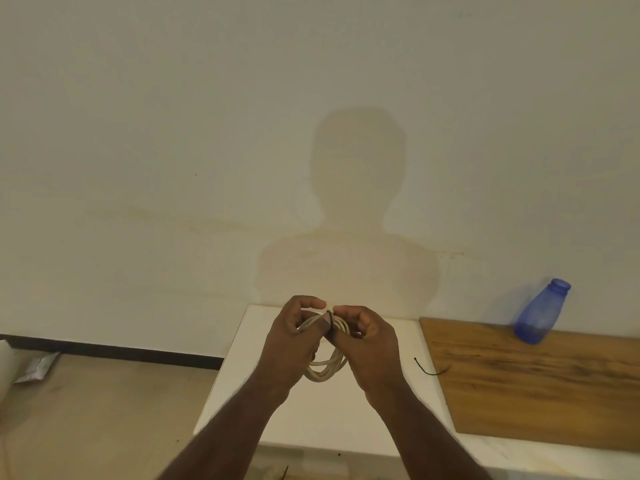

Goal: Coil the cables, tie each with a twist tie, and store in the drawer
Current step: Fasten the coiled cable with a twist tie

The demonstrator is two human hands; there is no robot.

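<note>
A coiled white cable [325, 370] hangs between my hands above the white table [242, 375]. My left hand [294, 341] grips the coil's upper left part with curled fingers. A dark twist tie [330, 318] wraps the top of the coil, and my right hand [367, 341] pinches it there. The upper part of the coil is hidden behind my fingers. Another dark twist tie [427, 369] lies loose on the table at the right, by the wooden board. No drawer is in view.
A wooden board [536, 386] lies on the right of the table with a blue bottle [540, 315] at its far edge against the wall. The floor to the left holds a silvery packet [36, 367]. The wall stands close behind.
</note>
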